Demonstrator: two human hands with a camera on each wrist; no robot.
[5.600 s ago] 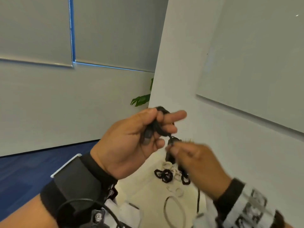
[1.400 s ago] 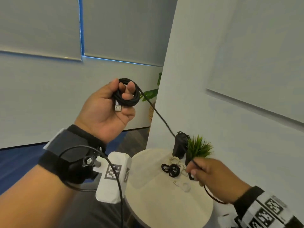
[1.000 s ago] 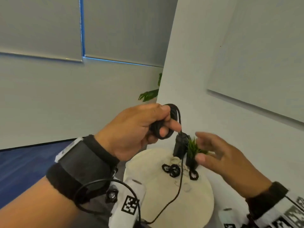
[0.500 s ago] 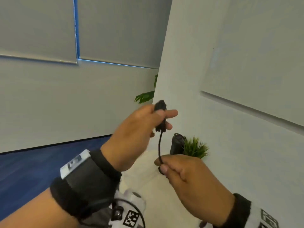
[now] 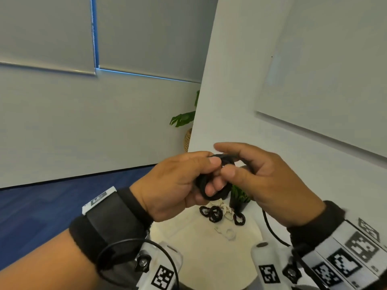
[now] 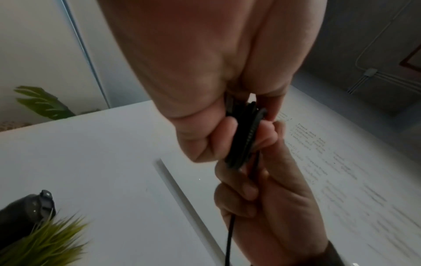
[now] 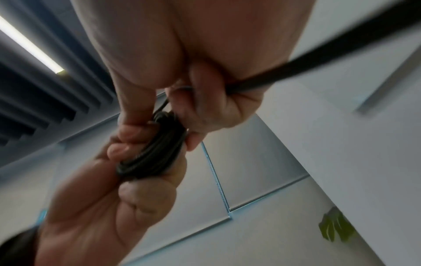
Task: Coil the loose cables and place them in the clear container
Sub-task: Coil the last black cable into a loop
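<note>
A: What is biggest in view?

B: The pale grey wall [image 5: 129,126] with its roller blinds, then the white whiteboard panel [image 5: 326,80] on the right. Below them stands the round cream-topped table [image 5: 201,254].

A: And the hands?

B: Both are raised above the table. The left hand [image 5: 173,185] has its thumb and curled fingers wrapped round the black coiled cable [image 5: 211,185] – 2 fingertips poke through the loop. The right hand [image 5: 270,185] meets it from the other side, thumb pressed to the coil's upper edge, index finger stretched over the top, the other fingers curled on the loose strand.

A: Where does that strand go?

B: The loose tail of the cable [image 5: 272,233] hangs from under the right palm, down past the table's right edge.

A: The wrist views?

B: The left wrist view shows the coil [image 6: 246,136] edge-on between the fingers of both hands. The right wrist view shows its stacked turns [image 7: 154,151] held in the left palm.

A: Anything on the table?

B: A small green potted plant [image 5: 238,197] at the back – and, in front of it, a cluster of small black coiled cables [image 5: 215,213] with a small white coiled cable [image 5: 227,211] among them. I cannot tell whether the faint clear shape nearer the camera is the container.
</note>
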